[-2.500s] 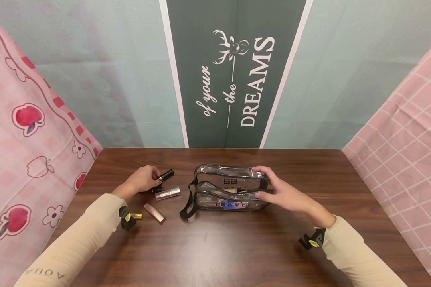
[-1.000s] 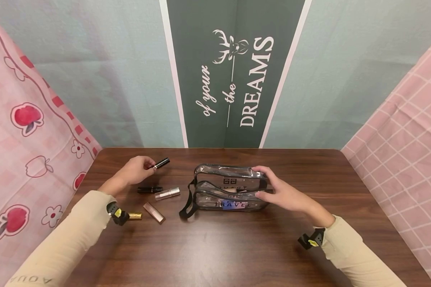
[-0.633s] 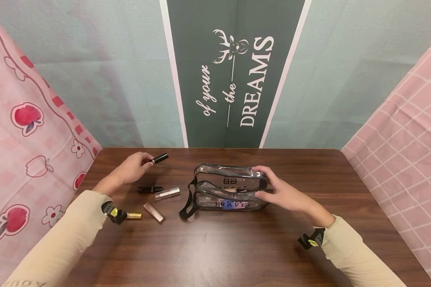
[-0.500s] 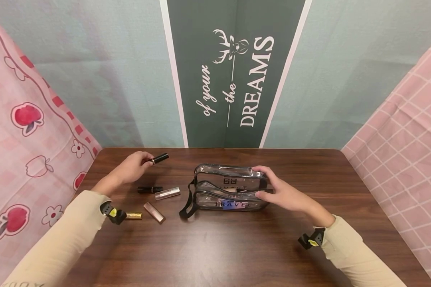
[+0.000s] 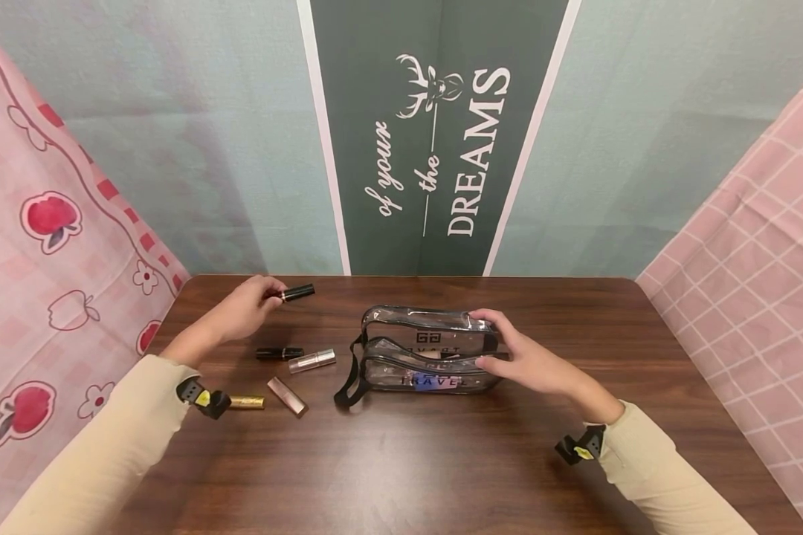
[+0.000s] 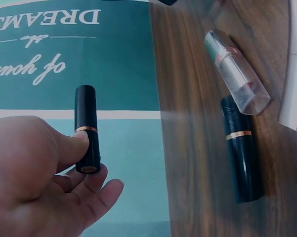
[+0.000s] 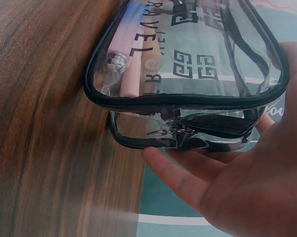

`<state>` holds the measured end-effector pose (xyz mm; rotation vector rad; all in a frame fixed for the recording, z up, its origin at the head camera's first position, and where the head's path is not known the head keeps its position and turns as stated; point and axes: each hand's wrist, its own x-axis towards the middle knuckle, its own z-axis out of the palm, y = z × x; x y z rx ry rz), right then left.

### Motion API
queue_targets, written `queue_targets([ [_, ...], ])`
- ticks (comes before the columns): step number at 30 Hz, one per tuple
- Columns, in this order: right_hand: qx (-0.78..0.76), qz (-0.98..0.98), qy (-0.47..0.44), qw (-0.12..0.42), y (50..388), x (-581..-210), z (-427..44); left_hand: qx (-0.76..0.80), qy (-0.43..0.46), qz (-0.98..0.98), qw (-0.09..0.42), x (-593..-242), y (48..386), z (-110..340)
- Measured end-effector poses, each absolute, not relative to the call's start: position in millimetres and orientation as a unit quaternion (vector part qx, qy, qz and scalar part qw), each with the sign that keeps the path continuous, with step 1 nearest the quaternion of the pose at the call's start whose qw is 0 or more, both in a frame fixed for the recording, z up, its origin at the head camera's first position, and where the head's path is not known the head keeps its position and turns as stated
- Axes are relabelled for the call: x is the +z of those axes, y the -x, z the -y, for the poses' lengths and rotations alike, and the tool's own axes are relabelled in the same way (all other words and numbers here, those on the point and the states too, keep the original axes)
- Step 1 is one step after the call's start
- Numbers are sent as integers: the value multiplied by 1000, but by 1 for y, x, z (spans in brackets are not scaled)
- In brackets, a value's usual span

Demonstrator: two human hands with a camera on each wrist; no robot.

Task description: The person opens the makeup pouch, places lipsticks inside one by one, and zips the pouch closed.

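Observation:
Near the back left of the table, my left hand [image 5: 244, 306] pinches a black lipstick [image 5: 298, 293] with a gold band between thumb and fingers. The left wrist view shows this lipstick [image 6: 86, 129] raised clear of the wood. My right hand [image 5: 534, 364] holds the right end of a clear zip toiletry bag [image 5: 435, 321], thumb at the front rim and fingers at the back one. The bag's top gapes open. Through its plastic, a blue-and-pink tube [image 7: 131, 37] shows in the right wrist view; other contents are partly hidden.
Left of the bag lie a second black lipstick [image 5: 279, 354], a silver lipstick [image 5: 311, 361] with a clear end, a rose-gold tube [image 5: 287, 396] and a gold tube [image 5: 247, 403]. The bag's black strap [image 5: 352, 386] trails on the wooden table [image 5: 401, 475].
The left hand has lifted the black lipstick from beside the others and carried it back and slightly left, uncovering the second black lipstick. The right hand and bag have stayed put.

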<state>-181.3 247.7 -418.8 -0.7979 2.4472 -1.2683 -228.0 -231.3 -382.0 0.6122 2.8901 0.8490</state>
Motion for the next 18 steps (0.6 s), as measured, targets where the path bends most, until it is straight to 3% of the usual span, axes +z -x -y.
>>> queue_targets([
  [18, -437, -845, 276, 138, 181, -418, -247, 286, -220, -932, 25, -357, 214, 219],
])
